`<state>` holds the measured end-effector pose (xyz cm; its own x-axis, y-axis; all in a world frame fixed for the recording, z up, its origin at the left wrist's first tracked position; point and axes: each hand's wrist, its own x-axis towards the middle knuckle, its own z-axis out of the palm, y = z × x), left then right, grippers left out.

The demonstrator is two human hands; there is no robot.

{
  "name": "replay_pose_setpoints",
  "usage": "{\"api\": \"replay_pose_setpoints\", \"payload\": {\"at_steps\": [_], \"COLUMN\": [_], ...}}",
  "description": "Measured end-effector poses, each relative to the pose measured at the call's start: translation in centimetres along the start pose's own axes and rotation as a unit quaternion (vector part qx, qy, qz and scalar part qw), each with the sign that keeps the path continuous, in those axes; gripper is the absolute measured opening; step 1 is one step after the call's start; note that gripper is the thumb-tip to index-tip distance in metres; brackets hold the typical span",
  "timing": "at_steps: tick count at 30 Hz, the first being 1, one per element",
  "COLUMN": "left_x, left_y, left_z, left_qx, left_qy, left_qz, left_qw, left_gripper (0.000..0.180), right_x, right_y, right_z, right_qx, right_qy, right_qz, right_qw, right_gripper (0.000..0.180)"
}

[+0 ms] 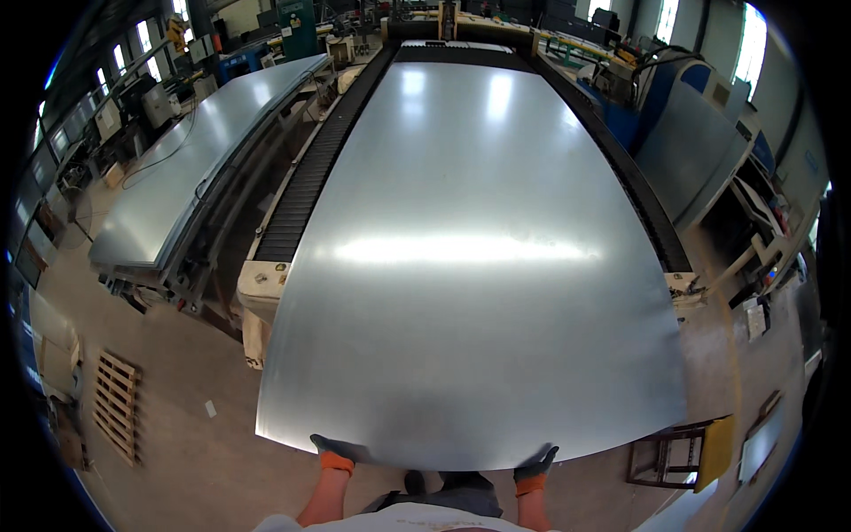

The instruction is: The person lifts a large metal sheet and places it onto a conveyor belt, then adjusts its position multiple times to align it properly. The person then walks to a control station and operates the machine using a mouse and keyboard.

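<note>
A large shiny metal sheet [470, 337] lies lengthwise in front of me, its far part on a machine bed and its near end sticking out past the bed toward my body. My left hand [335, 449], in a dark glove with an orange cuff, grips the near edge left of the middle. On the same edge, farther right, my right hand [536, 464] grips in a matching glove. The fingers of both hands are mostly hidden at the sheet's rim.
Ribbed black covers [315, 186] flank the machine bed. Beyond the sheet stands the machine's gantry [456, 31]. More metal sheets [191, 177] are stacked on a rack at left. A wooden pallet [115, 408] is on the left floor; a yellow-topped stool [716, 452] stands near right.
</note>
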<state>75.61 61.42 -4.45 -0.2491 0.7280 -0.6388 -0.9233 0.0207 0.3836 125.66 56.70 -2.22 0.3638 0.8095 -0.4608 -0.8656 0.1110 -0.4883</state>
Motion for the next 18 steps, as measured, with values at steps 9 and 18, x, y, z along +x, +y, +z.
{"api": "replay_pose_setpoints", "payload": {"at_steps": [9,18], "left_x": [0.5,0.3], "left_y": [0.0,0.8], "left_z": [2.0,7.1], "left_qx": [0.018,0.029], "left_qy": [0.045,0.129], "left_qz": [-0.038,-0.031], "left_qw": [0.998,0.991], "left_gripper": [0.090,0.086], "right_x": [4.6,5.3], "right_y": [0.5,-0.4], "right_z": [-0.3,2.8], "right_qx": [-0.057,-0.043], "right_qy": [0.003,-0.061], "right_qz": [-0.022,0.005], "right_qw": [0.998,0.997], "right_gripper": [0.084,0.087]}}
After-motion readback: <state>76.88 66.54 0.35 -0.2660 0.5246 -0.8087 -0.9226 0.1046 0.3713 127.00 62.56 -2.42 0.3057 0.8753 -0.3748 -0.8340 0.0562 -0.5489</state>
